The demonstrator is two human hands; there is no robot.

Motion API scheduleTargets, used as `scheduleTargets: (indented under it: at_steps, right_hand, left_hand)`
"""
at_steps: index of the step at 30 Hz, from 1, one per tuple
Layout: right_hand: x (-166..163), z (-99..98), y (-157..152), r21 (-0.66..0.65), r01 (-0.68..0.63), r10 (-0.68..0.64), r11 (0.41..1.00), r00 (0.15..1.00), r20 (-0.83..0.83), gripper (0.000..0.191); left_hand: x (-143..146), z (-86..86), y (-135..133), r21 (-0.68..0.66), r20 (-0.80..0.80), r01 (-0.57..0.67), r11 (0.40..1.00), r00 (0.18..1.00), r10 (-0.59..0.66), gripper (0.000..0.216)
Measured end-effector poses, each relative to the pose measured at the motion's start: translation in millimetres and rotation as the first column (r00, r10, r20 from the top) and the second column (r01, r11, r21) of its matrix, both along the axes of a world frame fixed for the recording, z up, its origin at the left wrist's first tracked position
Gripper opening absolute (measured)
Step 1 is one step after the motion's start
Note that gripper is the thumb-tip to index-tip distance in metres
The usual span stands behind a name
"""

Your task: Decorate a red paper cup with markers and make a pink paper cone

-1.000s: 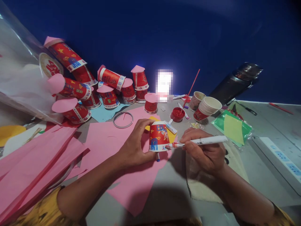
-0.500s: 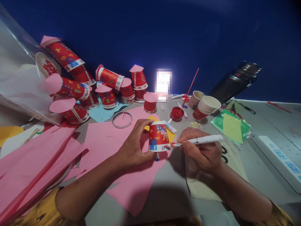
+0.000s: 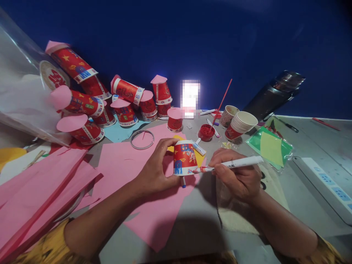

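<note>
My left hand (image 3: 158,168) grips a red paper cup (image 3: 184,159) from its left side, thumb under the rim and fingers at the base. The cup is upside down and carries blue drawn marks, gold patterns and a white rim band. My right hand (image 3: 238,178) is closed around a white marker (image 3: 233,162), whose red tip meets the white band at the cup's lower right. Beneath the cup lies pink paper (image 3: 123,165), with a blue-ended pen (image 3: 183,182) partly hidden below it. Behind the cup is a yellow paper piece (image 3: 201,161).
Several red cups with pink paper cones (image 3: 79,128) stand at the back left. A red paint pot (image 3: 206,134), stacked paper cups (image 3: 243,124), a black flask (image 3: 275,91) and a power strip (image 3: 327,187) are on the right. A tape ring (image 3: 142,147) lies on the pink paper.
The marker tip has moved slightly left along the cup's white band, and a small red mark shows there more clearly. My left hand keeps its hold on the cup.
</note>
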State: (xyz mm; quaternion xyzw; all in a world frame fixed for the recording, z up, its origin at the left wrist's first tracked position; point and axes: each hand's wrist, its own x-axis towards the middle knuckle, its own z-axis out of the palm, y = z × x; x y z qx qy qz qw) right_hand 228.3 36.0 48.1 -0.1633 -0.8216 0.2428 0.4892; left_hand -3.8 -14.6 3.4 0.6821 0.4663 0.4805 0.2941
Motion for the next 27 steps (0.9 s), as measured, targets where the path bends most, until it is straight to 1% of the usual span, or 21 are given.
scheduleTargets:
  at_steps: [4,7,11,15,17,27]
  right_hand:
    - [-1.7,0.5,0.1,-0.013,-0.030,0.031,0.999,0.999,0.027,0.016]
    - [-2.1,2.0,0.2,-0.042,-0.025,0.028,0.999,0.998,0.061,0.016]
    - [0.1,1.8,-0.4,-0.042,0.040,-0.037,0.998,0.997,0.074,0.013]
    - [3.1,-1.0,-1.6,-0.048,0.138,-0.134,0.989,0.988,0.073,0.013]
    - [3.5,-1.9,-2.0,-0.056,0.162,-0.158,0.985,0.985,0.067,0.013]
    - [0.6,0.3,-1.2,-0.022,0.102,-0.101,0.995,0.993,0.059,0.012]
  left_hand:
    - [-0.1,0.5,-0.2,0.012,-0.013,0.001,1.000,1.000,0.000,0.078]
    - [0.4,0.1,-0.9,0.021,-0.013,-0.009,1.000,1.000,0.009,0.078]
    - [1.0,-0.9,-0.8,0.044,-0.031,-0.012,0.999,0.999,0.014,0.079]
    - [1.0,-1.2,-0.2,0.052,-0.038,-0.022,0.998,0.999,0.024,0.079]
    - [0.7,-1.0,-0.2,0.060,-0.038,-0.020,0.998,0.999,0.022,0.079]
    - [0.4,-0.6,-0.4,0.060,-0.054,-0.011,0.998,0.998,0.015,0.079]
